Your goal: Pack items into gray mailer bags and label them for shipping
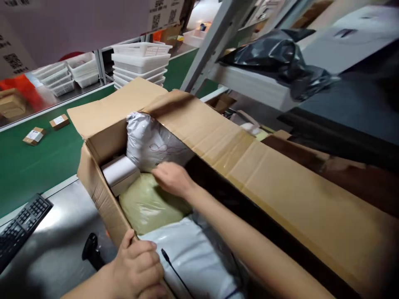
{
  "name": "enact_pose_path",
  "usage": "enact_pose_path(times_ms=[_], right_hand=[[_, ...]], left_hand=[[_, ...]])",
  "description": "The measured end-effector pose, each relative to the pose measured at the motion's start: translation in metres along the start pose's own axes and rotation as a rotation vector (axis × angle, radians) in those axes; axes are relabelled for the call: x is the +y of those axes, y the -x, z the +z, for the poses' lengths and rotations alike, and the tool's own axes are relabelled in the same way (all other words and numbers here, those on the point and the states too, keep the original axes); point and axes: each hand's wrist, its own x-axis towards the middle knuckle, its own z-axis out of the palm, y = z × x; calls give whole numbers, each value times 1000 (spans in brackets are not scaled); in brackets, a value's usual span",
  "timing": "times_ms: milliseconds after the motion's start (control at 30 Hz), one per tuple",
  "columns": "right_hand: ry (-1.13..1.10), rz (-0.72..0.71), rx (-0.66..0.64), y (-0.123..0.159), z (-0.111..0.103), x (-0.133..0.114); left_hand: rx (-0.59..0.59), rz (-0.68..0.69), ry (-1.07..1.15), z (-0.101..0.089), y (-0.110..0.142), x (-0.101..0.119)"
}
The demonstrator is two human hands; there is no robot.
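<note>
A large open cardboard box (102, 199) lies in front of me, packed with parcels. My right hand (171, 178) reaches inside with fingers curled on the olive-green bag (146, 205), just below a silver-white bag (152, 141). A small white box (120, 172) sits at the box's far left corner. A white poly mailer (193, 257) lies nearest to me. My left hand (139, 263) is closed over the near left wall of the cardboard box.
A green conveyor belt (37, 162) runs at left carrying two small brown parcels (34, 136). White baskets (140, 62) are stacked behind it. A black keyboard (20, 226) and a black scanner (92, 251) lie on the steel table. Black bags (280, 58) rest on a shelf at right.
</note>
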Motion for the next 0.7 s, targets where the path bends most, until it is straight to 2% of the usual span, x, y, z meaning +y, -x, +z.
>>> enact_pose_path(times_ms=[67,133,233,300,367,467,600,700], right_hand=[[123,-158,-117,-20,39,-32],[185,-244,-180,-45,86,-62],[214,-175,-224,-78,143,-88],[211,-136,-234,-89,158,-89],[194,-174,-230,-93,151,-78],[87,-196,-145,-97,112,-50],[-189,-4,168,-99,57,-17],[-409,1,437,-91,28,-10]], left_hand=[[-2,29,-23,8,7,-2],[28,53,-66,17,16,-4],[168,67,-118,27,24,-5],[215,74,-126,29,23,-6],[199,92,-115,26,18,-7],[136,102,-90,17,10,-9],[-6,121,-84,5,6,-12],[-130,110,-87,-4,7,-12]])
